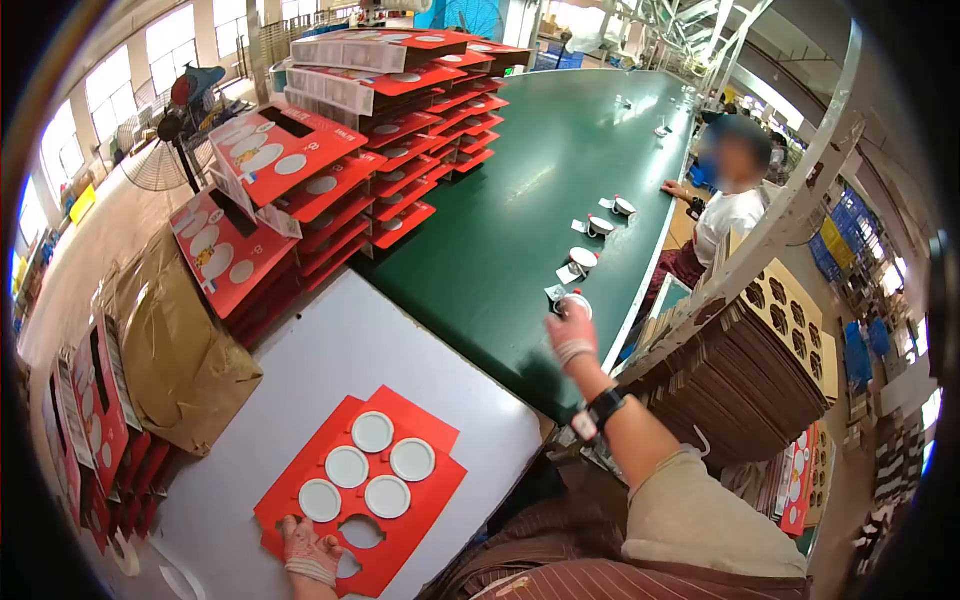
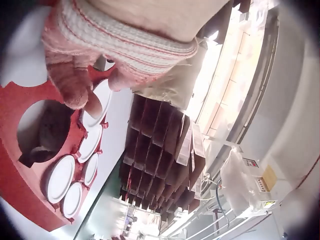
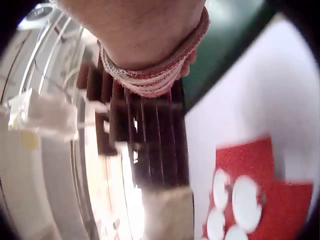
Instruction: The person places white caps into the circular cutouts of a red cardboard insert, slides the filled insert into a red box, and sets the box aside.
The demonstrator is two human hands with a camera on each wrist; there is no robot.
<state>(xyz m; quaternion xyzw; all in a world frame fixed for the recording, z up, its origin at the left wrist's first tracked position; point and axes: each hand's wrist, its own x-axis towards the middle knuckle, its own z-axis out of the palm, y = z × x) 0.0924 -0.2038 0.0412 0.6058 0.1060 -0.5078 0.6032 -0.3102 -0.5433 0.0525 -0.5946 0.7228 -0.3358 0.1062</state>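
My right hand, in a pale pink work glove, grips a white-topped cup at the near end of the green conveyor belt. Its fingers cover part of the cup. In the right wrist view, the glove cuff hides most of the hand. On the white table lies a red cardboard carton with round cutouts. Several white-topped cups sit in it, and one large round hole stands bare. My gloved left hand rests on the carton's near left edge, fingertips touching a white cup top.
More cups with paper tags stand along the belt. Red cartons are stacked high at the left, beside a brown paper-wrapped bundle. A person sits across the belt. Stacked cardboard inserts stand at the right.
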